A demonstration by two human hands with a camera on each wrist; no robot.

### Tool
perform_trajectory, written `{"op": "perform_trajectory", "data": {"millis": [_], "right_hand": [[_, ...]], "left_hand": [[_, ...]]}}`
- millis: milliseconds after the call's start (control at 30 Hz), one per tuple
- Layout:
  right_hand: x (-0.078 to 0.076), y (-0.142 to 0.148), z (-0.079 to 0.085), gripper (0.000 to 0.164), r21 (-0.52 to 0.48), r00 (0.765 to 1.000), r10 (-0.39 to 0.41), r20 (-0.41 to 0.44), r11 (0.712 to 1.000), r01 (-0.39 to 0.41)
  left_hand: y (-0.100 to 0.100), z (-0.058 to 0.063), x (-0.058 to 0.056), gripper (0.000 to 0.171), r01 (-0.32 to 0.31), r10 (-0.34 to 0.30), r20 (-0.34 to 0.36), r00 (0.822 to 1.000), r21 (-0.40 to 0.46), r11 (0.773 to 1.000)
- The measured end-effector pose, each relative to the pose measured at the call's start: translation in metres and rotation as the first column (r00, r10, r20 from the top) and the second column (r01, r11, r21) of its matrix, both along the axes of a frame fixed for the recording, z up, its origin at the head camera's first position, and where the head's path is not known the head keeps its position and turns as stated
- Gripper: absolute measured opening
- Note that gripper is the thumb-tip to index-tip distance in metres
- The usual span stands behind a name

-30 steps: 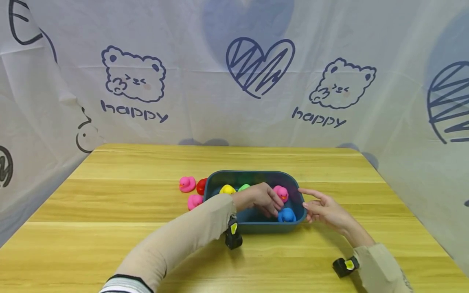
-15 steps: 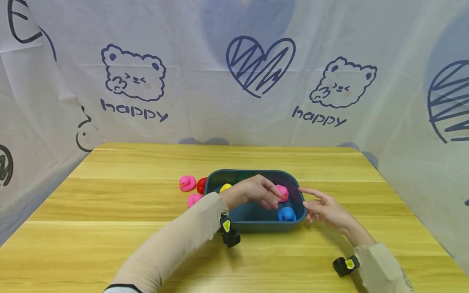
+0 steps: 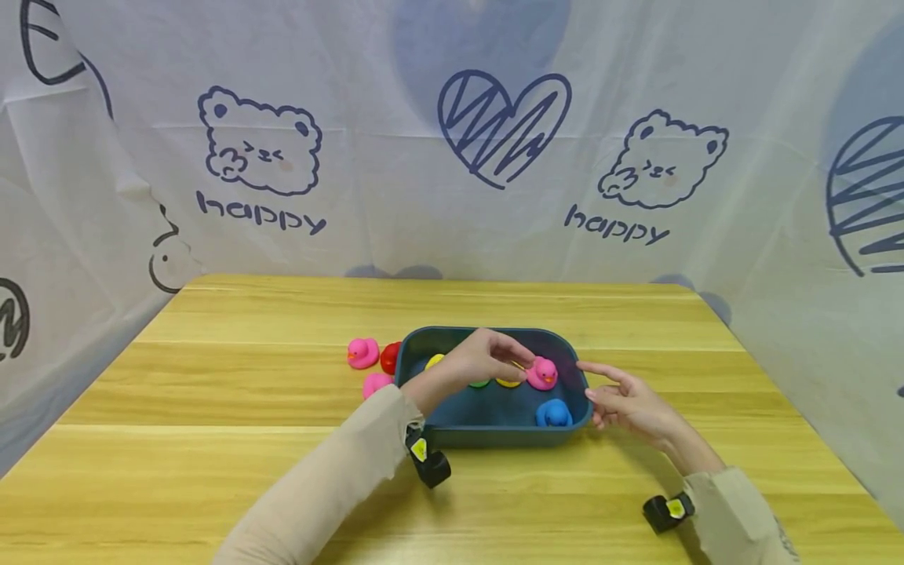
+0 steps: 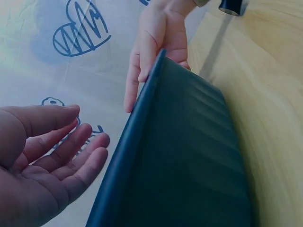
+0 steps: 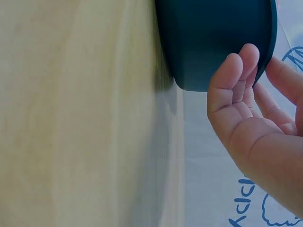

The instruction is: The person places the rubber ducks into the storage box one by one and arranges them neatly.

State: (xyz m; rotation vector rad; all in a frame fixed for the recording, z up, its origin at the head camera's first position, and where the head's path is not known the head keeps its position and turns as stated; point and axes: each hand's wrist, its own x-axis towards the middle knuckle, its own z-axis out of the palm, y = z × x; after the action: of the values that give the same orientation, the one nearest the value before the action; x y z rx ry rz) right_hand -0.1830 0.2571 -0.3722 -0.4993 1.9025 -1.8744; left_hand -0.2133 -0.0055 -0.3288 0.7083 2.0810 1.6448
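One grip (image 3: 632, 406) (the right) touches the bin (image 3: 508, 439) holding ducks (image 3: 543, 374).

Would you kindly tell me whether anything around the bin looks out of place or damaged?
No damage shows. Slightly odd: a pink duck, a second pink duck and a red toy sit outside the bin, by its left end, while a blue duck and a third pink duck lie inside. That may be intentional.

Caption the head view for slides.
Left hand over and right hand touching a rounded dark-teal bin of multicoloured toy ducks.
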Motion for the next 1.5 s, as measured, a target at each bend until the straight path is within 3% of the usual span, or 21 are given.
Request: {"op": "perform_trajectory", "data": {"millis": [200, 400, 567, 800, 1033, 1300, 1500], "right_hand": [[0.001, -0.001, 0.000, 0.056, 0.011, 1.000, -0.017, 0.012, 1.000, 0.017], [0.002, -0.002, 0.002, 0.055, 0.013, 1.000, -0.025, 0.019, 1.000, 0.025], [0.002, -0.003, 0.003, 0.056, 0.016, 0.999, -0.030, 0.020, 0.999, 0.030], [0.003, -0.002, 0.002, 0.055, -0.004, 1.000, -0.022, 0.020, 1.000, 0.022], [0.002, -0.002, 0.002, 0.054, 0.003, 0.999, -0.028, 0.023, 1.000, 0.027], [0.003, -0.002, 0.002, 0.053, 0.004, 1.000, -0.023, 0.022, 1.000, 0.023], [0.002, -0.001, 0.002, 0.054, 0.014, 1.000, -0.021, 0.021, 1.000, 0.021]], "left_hand": [[-0.008, -0.002, 0.009, 0.024, -0.037, 0.040, -0.099, 0.994, 0.027, 0.999], [-0.017, -0.006, 0.011, 0.020, -0.124, 0.122, -0.238, 0.963, 0.007, 0.992], [-0.026, -0.004, 0.013, 0.020, -0.173, 0.176, -0.230, 0.957, 0.031, 0.984], [-0.041, 0.017, 0.031, 0.017, -0.148, 0.153, -0.277, 0.949, 0.038, 0.988], [-0.054, -0.003, 0.016, 0.020, -0.166, 0.173, -0.270, 0.947, 0.050, 0.985], [-0.074, -0.006, 0.014, 0.022, -0.226, 0.232, -0.277, 0.932, 0.054, 0.973], [-0.090, -0.008, 0.013, 0.020, -0.279, 0.287, -0.299, 0.910, 0.070, 0.958]]}}
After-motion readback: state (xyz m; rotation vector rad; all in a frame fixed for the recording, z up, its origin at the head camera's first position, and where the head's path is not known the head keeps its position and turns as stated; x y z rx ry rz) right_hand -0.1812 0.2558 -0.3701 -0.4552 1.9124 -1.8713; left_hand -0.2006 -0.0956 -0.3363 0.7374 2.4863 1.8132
